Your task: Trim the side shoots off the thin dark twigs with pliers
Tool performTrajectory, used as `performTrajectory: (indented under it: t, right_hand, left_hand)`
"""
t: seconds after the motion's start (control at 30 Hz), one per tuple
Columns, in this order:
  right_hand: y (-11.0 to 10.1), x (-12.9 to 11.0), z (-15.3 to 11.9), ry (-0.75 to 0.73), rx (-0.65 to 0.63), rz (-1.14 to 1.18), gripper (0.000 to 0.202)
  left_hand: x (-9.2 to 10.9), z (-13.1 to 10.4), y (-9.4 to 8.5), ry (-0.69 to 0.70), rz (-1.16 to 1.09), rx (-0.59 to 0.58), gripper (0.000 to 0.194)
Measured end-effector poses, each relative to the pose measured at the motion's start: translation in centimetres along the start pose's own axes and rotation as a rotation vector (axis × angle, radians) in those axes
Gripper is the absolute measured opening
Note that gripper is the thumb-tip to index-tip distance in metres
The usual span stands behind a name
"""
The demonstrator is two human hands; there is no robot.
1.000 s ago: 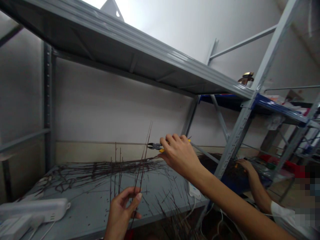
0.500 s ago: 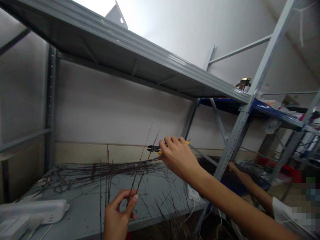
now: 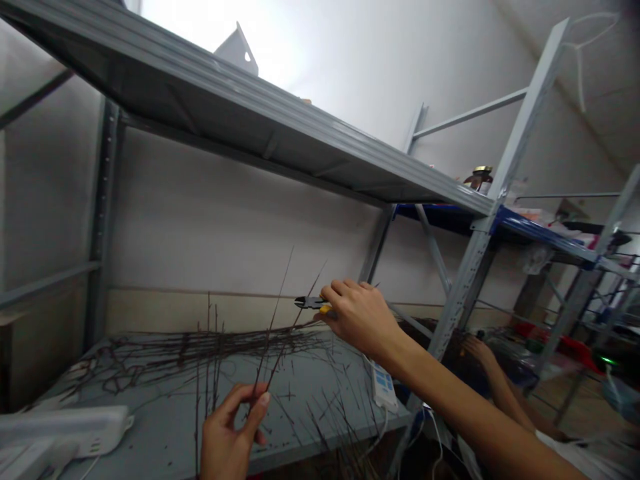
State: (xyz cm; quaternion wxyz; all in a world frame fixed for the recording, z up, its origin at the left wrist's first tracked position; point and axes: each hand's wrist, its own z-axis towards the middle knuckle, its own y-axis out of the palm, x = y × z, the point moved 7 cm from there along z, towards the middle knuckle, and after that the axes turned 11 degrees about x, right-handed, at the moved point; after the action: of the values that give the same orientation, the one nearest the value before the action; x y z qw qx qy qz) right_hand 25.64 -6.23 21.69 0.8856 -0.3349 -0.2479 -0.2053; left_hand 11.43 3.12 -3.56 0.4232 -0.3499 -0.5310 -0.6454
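Note:
Between the thumb and fingers of my left hand [image 3: 231, 430], two thin brown twigs [image 3: 274, 315] are pinched near their lower ends. They slant up and spread apart toward the tips. My right hand [image 3: 357, 313] grips a pair of diagonal cutters [image 3: 311, 303] with dark jaws and yellow handles. The jaws point left and lie at the right-hand twig; I cannot tell whether they touch it. Behind my hands, a bundle of long dark twigs [image 3: 175, 348] lies along the grey shelf [image 3: 320, 383].
Short twigs [image 3: 345, 410] stick up at the shelf's front edge. White power strips [image 3: 95, 430] lie at the left, and another power strip [image 3: 384, 387] sits at the right. An upper shelf [image 3: 280, 110] hangs overhead. Beyond the rack post [image 3: 463, 287], another person's hand [image 3: 477, 350] shows.
The camera view has shifted slightly. Both twigs are still in my left hand, their tips now farther apart. The cutters remain beside the right-hand twig. The other person's arm has moved.

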Motion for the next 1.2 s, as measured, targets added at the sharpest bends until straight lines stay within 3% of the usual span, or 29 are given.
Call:
performTrajectory:
  t: [0.1, 0.27, 0.37, 0.5, 0.57, 0.7, 0.83, 1.2]
  right_hand:
    - [-0.3, 0.0, -0.2, -0.019, 0.011, -0.021, 0.005]
    - [0.6, 0.5, -0.7, 0.009, -0.055, 0.052, 0.007]
    - [1.3, 1.1, -0.8, 0.147, -0.09, 0.247, 0.006]
    - [2.5, 1.6, -1.0, 0.396, -0.206, 0.616, 0.033]
    - [2.5, 1.8, -0.9, 0.453, -0.2, 0.685, 0.037]
    - [2.0, 2.9, -0.8, 0.465, -0.109, 0.559, 0.04]
    - [1.6, 3.3, -0.8, 0.385, -0.071, 0.446, 0.042]
    - [0.5, 2.0, -1.4, 0.206, -0.017, 0.233, 0.04]
  left_hand:
    - [0.1, 0.0, 0.2, -0.006, -0.005, -0.004, 0.044]
    - [0.4, -0.8, 0.6, -0.038, -0.035, -0.001, 0.044]
    - [0.7, -1.2, 0.6, -0.05, -0.071, 0.041, 0.044]
    - [1.0, -1.3, 0.8, -0.076, -0.081, 0.052, 0.045]
    - [1.0, -1.3, 0.9, -0.087, -0.074, 0.049, 0.046]
    - [0.8, -1.3, 0.9, -0.106, -0.068, 0.047, 0.048]
    - [0.7, -1.3, 0.9, -0.101, -0.063, 0.037, 0.047]
    - [0.2, -1.1, 0.8, -0.121, -0.102, 0.052, 0.047]
